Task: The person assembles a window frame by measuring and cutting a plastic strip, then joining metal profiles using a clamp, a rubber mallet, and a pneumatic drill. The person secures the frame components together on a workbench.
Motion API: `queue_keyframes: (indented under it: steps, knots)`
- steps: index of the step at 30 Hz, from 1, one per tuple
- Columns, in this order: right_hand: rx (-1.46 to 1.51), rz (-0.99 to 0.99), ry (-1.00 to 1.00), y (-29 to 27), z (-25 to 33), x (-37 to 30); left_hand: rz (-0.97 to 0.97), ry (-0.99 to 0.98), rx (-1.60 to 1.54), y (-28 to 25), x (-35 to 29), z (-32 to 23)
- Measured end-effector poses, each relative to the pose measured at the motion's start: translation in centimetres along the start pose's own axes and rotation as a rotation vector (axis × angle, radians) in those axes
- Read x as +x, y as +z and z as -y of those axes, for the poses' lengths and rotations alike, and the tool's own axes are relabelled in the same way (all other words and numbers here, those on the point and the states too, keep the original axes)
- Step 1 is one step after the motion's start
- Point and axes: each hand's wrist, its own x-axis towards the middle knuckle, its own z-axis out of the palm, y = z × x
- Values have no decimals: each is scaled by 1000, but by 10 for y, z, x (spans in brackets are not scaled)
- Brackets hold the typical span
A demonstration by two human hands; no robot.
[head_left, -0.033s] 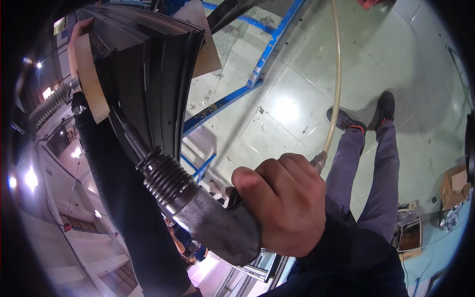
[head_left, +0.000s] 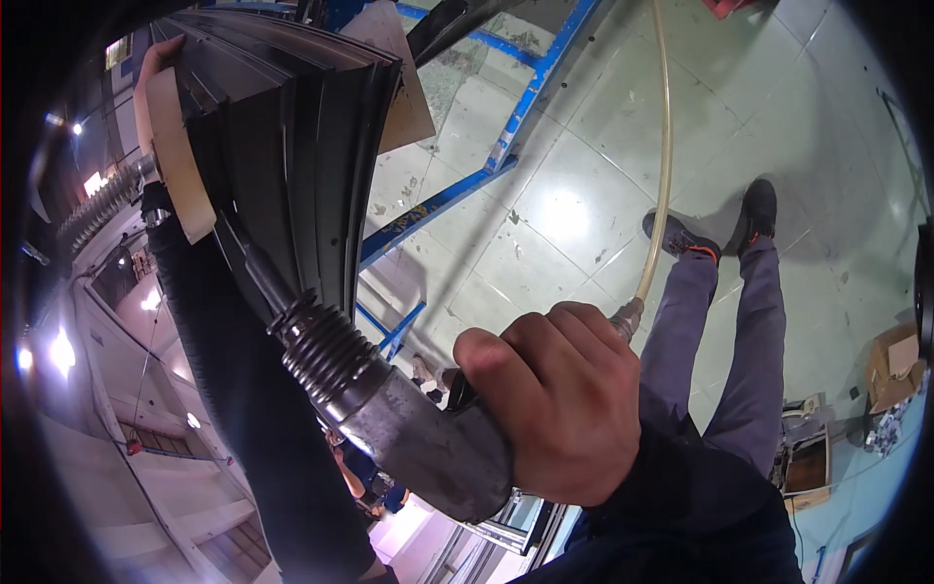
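Observation:
My right hand is closed round the handle of a grey metal air hammer with a coiled spring at its front. From the spring a narrow dark bit points up and left, its tip beside a stack of long black profiles. A clear yellowish hose joins the tool behind my hand. At the upper left, my left hand curls over the upper end of a pale flat board at the stack's left side. Most of its fingers are hidden.
A worn blue metal frame stands beside the stack on the tiled floor. Another pale board is at the stack's right side. An open cardboard box lies at the right. Another person shows small at the bottom.

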Motion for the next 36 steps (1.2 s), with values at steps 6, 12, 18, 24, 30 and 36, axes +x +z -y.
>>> queue_keyframes:
  steps: [6,12,18,24,30,36]
  knots:
    - [51,92,15,-25,-3,4,-38,9,79,-1,-10,-5]
    - [-36,111,22,-29,-1,11,-109,119,215,7,-3,9]
    - [-118,192,-185,-70,-25,0,-339,-223,-288,23,-33,-5]
    - [-252,309,-332,-182,-15,-3,-691,-619,-951,31,-90,-41]
    - [-66,293,-245,-286,19,73,-830,-658,-1377,25,-240,-147]
    - [144,444,-204,-294,34,179,-428,-1110,-2005,147,-292,-282]
